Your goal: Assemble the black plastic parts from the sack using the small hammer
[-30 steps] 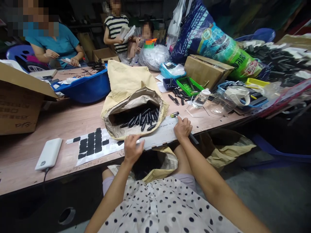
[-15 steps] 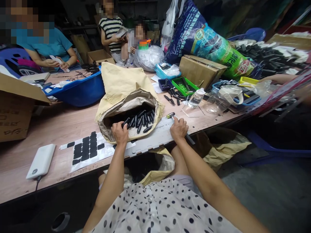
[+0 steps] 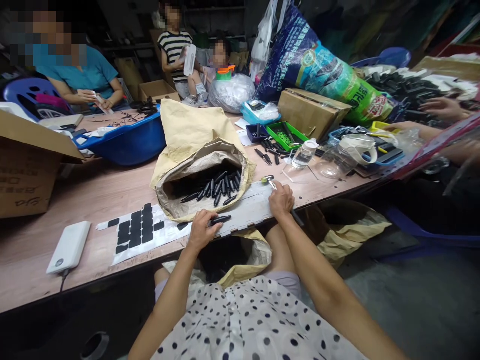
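Note:
My left hand (image 3: 200, 231) is closed on a slim black stick-shaped part (image 3: 221, 219), held low over the near end of a pale grey slotted strip (image 3: 249, 207) at the table's front edge. My right hand (image 3: 282, 199) is closed round a thin tool with a yellow-green tip (image 3: 268, 179), resting on the strip's right end. Just behind the strip, an open brown paper sack (image 3: 204, 165) lies on its side with several more black parts (image 3: 221, 185) inside.
A white sheet with black pads (image 3: 140, 231) and a white power bank (image 3: 68, 247) lie to the left, a cardboard box (image 3: 26, 165) and blue basin (image 3: 125, 142) behind. Green tray (image 3: 287, 134), bottle (image 3: 304, 152) and clutter fill the right. Other people sit at the far side. A sack (image 3: 240, 260) sits under the table.
My left hand went into the paper sack, then came back to the table edge with one black part in it. My right hand stayed on the strip with its tool.

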`<state>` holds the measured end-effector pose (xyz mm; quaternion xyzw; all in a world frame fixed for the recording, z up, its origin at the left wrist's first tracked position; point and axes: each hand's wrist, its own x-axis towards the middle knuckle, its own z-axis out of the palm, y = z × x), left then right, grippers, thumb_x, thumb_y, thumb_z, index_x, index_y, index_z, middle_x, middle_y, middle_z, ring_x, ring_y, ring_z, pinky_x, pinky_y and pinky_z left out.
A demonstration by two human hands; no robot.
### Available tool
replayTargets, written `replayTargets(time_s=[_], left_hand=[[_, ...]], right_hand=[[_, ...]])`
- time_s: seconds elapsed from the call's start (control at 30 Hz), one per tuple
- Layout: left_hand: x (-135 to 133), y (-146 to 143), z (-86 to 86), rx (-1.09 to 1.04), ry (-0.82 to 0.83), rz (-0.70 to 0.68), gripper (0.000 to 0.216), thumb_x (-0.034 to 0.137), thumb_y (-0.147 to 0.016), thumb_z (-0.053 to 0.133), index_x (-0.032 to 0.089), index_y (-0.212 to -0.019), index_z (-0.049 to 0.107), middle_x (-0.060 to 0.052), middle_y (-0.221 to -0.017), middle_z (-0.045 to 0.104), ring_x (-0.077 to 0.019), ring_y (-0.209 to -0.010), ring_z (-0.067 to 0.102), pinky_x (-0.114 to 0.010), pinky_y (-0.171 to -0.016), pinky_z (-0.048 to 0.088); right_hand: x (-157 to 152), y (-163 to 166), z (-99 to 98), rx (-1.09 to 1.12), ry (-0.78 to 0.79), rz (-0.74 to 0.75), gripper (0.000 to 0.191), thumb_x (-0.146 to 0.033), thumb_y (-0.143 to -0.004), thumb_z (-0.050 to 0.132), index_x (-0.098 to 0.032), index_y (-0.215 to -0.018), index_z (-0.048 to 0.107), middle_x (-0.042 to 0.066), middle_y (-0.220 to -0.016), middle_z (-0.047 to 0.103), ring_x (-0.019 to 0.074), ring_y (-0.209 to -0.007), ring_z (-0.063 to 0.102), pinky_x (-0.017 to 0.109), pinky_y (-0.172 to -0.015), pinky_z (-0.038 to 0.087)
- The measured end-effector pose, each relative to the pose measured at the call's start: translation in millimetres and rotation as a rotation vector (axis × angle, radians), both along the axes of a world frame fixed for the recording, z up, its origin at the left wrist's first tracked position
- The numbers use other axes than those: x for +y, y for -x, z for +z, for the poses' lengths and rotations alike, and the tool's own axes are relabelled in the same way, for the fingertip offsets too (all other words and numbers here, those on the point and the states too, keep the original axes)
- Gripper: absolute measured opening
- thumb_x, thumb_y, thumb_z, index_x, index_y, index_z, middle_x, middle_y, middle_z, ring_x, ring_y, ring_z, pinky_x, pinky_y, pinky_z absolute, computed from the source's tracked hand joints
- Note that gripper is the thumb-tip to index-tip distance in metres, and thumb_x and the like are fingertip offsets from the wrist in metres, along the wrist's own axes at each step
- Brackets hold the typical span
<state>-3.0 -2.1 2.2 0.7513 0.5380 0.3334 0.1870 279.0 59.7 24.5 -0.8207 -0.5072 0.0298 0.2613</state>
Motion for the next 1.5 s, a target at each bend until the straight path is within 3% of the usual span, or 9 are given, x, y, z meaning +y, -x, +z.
replayTargets(time_s=[0.1, 0.2, 0.27, 0.37, 0.7, 1.1, 1.27, 1.4, 1.5], left_hand=[[1.6, -0.5, 1.1, -0.024, 0.039, 0.014, 0.008, 0.026, -0.080, 0.073, 0.024, -0.088, 0.072, -0.003, -0.088, 0.068, -0.0225, -0.088, 0.062, -0.037, -0.082, 0.051], [1.6, -2.5, -0.5, -0.025, 0.058, 0.029, 0.007, 0.025, -0.079, 0.074, 0.024, -0.086, 0.072, -0.003, -0.085, 0.067, -0.0220, -0.085, 0.060, -0.036, -0.080, 0.050], [1.9, -3.8, -2.2, -0.016, 0.068, 0.039, 0.008, 0.024, -0.078, 0.075, 0.025, -0.086, 0.072, -0.002, -0.084, 0.066, -0.0217, -0.085, 0.060, -0.036, -0.079, 0.050], [2.8, -4.9, -3.4, -0.005, 0.079, 0.045, 0.008, 0.024, -0.079, 0.075, 0.025, -0.087, 0.073, -0.002, -0.084, 0.065, -0.0211, -0.084, 0.059, -0.035, -0.079, 0.049], [2.1, -9.5, 0.3, 0.004, 0.063, 0.036, 0.002, 0.025, -0.081, 0.073, 0.025, -0.083, 0.071, -0.002, -0.081, 0.062, -0.0221, -0.084, 0.058, -0.036, -0.081, 0.048], [0.7, -11.0, -1.8, -0.010, 0.062, 0.075, 0.012, 0.018, -0.076, 0.075, 0.024, -0.085, 0.072, -0.001, -0.084, 0.065, -0.0215, -0.085, 0.060, -0.036, -0.082, 0.048], [-2.0, -11.4, 0.8, 0.035, 0.023, 0.071, 0.017, 0.021, -0.073, 0.078, 0.024, -0.088, 0.071, -0.001, -0.084, 0.064, -0.0216, -0.083, 0.059, -0.035, -0.079, 0.048], [-1.6, -10.5, -0.4, 0.045, -0.006, 0.056, 0.018, 0.024, -0.077, 0.076, 0.025, -0.095, 0.072, -0.001, -0.085, 0.065, -0.0211, -0.082, 0.058, -0.034, -0.078, 0.048], [-1.3, -8.5, -2.4, 0.039, -0.009, 0.046, 0.011, 0.024, -0.081, 0.072, 0.025, -0.092, 0.074, -0.002, -0.083, 0.064, -0.0213, -0.082, 0.058, -0.035, -0.079, 0.048]], right_hand=[[-19.8, 5.7, 7.7, 0.124, -0.198, 0.029, 0.044, -0.020, -0.095, 0.042, -0.023, -0.134, 0.063, 0.011, -0.104, 0.060, 0.0249, -0.097, 0.056, 0.035, -0.082, 0.044], [-53.6, 29.8, 13.5, 0.275, -0.373, 0.248, 0.043, -0.027, -0.098, 0.042, -0.025, -0.136, 0.061, 0.009, -0.105, 0.065, 0.0225, -0.093, 0.060, 0.036, -0.085, 0.050], [-76.3, 51.7, 14.1, 0.383, -0.380, 0.453, 0.039, -0.029, -0.098, 0.044, -0.025, -0.132, 0.064, 0.008, -0.105, 0.068, 0.0213, -0.095, 0.063, 0.034, -0.086, 0.053], [-100.8, 80.3, 10.2, 0.416, -0.336, 0.644, 0.037, -0.024, -0.097, 0.046, -0.026, -0.126, 0.069, 0.007, -0.106, 0.071, 0.0195, -0.100, 0.066, 0.031, -0.090, 0.054], [-114.3, 97.2, -0.8, 0.087, -0.245, 0.756, 0.040, -0.019, -0.099, 0.044, -0.027, -0.127, 0.071, 0.004, -0.080, 0.064, 0.0168, -0.075, 0.063, 0.024, -0.070, 0.052], [-110.2, 84.1, -4.4, 0.152, -0.258, 0.688, 0.039, -0.022, -0.099, 0.043, -0.027, -0.127, 0.071, 0.003, -0.087, 0.067, 0.0159, -0.081, 0.064, 0.023, -0.075, 0.051], [-68.4, 48.4, 7.6, 0.089, -0.288, 0.375, 0.039, -0.023, -0.098, 0.045, -0.026, -0.127, 0.070, 0.007, -0.098, 0.066, 0.0194, -0.091, 0.061, 0.028, -0.081, 0.047], [-18.2, 14.8, 13.8, 0.001, -0.063, 0.105, 0.040, -0.017, -0.093, 0.051, -0.027, -0.125, 0.072, 0.007, -0.096, 0.062, 0.0209, -0.090, 0.056, 0.029, -0.075, 0.041], [4.9, 6.2, 8.9, -0.051, 0.070, 0.039, 0.039, -0.015, -0.092, 0.052, -0.028, -0.121, 0.074, 0.008, -0.095, 0.059, 0.0210, -0.090, 0.053, 0.029, -0.072, 0.036]])
